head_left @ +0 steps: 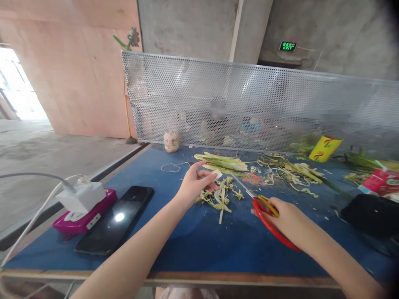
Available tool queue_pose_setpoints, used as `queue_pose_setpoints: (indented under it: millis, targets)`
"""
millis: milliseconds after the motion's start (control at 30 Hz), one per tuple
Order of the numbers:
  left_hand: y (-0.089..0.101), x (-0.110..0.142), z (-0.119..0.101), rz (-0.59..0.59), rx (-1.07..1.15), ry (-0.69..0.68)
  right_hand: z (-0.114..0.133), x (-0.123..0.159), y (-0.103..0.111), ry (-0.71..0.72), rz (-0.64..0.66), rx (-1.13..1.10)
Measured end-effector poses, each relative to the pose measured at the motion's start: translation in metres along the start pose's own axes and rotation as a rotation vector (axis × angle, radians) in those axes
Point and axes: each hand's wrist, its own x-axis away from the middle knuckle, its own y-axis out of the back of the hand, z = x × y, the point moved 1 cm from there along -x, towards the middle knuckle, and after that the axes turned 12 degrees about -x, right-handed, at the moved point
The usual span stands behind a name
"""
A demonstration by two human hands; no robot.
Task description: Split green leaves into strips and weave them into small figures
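At centre, left hand (195, 183) pinches a white scrap (218, 174); lower right, right hand (285, 218) grasps scissors (259, 209); best angle the blades (245, 188) away from the pinch

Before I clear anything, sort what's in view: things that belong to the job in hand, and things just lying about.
Seemingly part of the job:
red-handled scissors, in the right hand
small white piece, in the left hand
plant trimmings, beside it

Seemingly just lying about:
smartphone
magenta power strip
white charging adapter
yellow container
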Motion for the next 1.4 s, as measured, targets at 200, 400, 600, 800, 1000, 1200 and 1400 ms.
queue_pose_setpoints:
  millis: [200, 400, 600, 800, 1000, 1200, 1400]
  targets:
    - [0.005, -0.004, 0.002, -0.11, -0.104, 0.047, -0.024, -0.034, -0.007, 0.09, -0.211, 0.423]
    - [0.006, -0.006, 0.006, -0.126, -0.175, 0.011, 0.016, -0.022, -0.009, 0.31, -0.291, 0.526]
    - [0.007, -0.006, 0.007, -0.114, -0.204, -0.007, 0.07, 0.002, -0.034, 0.615, 0.032, 0.315]
    - [0.007, -0.009, 0.01, -0.129, -0.217, -0.024, 0.077, 0.002, -0.047, 0.62, 0.047, 0.33]
    - [0.009, -0.009, 0.013, -0.247, -0.25, -0.072, 0.072, -0.005, -0.04, 0.684, -0.073, 0.273]
    - [0.011, -0.01, 0.016, -0.306, -0.237, -0.089, 0.06, -0.041, 0.021, 0.604, -0.678, 0.28]
    - [0.007, -0.01, 0.018, -0.244, -0.17, -0.006, 0.075, -0.105, 0.015, 0.537, -0.326, 0.171]
